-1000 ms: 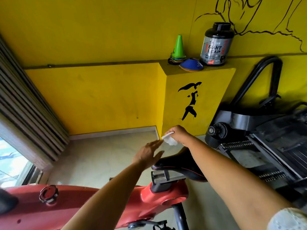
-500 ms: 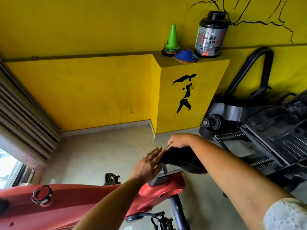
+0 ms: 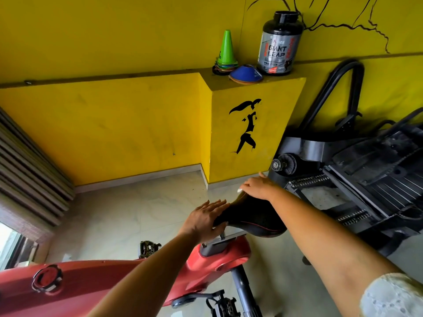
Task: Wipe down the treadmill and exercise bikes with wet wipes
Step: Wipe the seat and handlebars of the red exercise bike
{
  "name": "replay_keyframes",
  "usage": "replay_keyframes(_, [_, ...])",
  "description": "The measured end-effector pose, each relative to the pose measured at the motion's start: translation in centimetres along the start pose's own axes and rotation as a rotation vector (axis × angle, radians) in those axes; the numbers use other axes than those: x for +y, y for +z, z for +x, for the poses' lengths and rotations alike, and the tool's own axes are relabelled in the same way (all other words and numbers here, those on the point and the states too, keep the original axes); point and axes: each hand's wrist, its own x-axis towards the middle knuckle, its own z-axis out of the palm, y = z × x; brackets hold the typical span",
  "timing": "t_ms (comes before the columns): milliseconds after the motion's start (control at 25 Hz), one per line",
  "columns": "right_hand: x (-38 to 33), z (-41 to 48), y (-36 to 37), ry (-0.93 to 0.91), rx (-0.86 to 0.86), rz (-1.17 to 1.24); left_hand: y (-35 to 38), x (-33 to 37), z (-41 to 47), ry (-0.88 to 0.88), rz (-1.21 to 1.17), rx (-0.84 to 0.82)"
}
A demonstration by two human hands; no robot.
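Two hands: both on the black saddle (image 3: 251,217) of the red bike (image 3: 109,280), head view.
Left grip: left hand (image 3: 204,217) wide, fingers straight, laid flat on the saddle's near left side.
Right grip: right hand (image 3: 259,187) palm down at the saddle's far end, fingers bent over the wipe (image 3: 239,190), holding it.
Hidden: wipe almost all under the fingers, only a white corner shows; bike and treadmill (image 3: 366,179) cut off by the frame.
Floor: pale tiles (image 3: 137,207).
Room: yellow wall (image 3: 103,124); ledge (image 3: 286,80) bearing cone (image 3: 226,46), blue discs (image 3: 246,74), tub (image 3: 280,42); blinds (image 3: 27,161) at left.
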Motion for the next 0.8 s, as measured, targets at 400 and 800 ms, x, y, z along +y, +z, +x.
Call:
replay_keyframes(400, [3.6,-0.7,0.4,0.090,0.053,0.582,-1.4,3.4,5.8,-0.039,0.081,-0.333])
replay_keyframes(800, [5.8,-0.6,1.7,0.083,0.087,0.859,-1.3,2.7,5.9,-0.094,-0.008,-0.364])
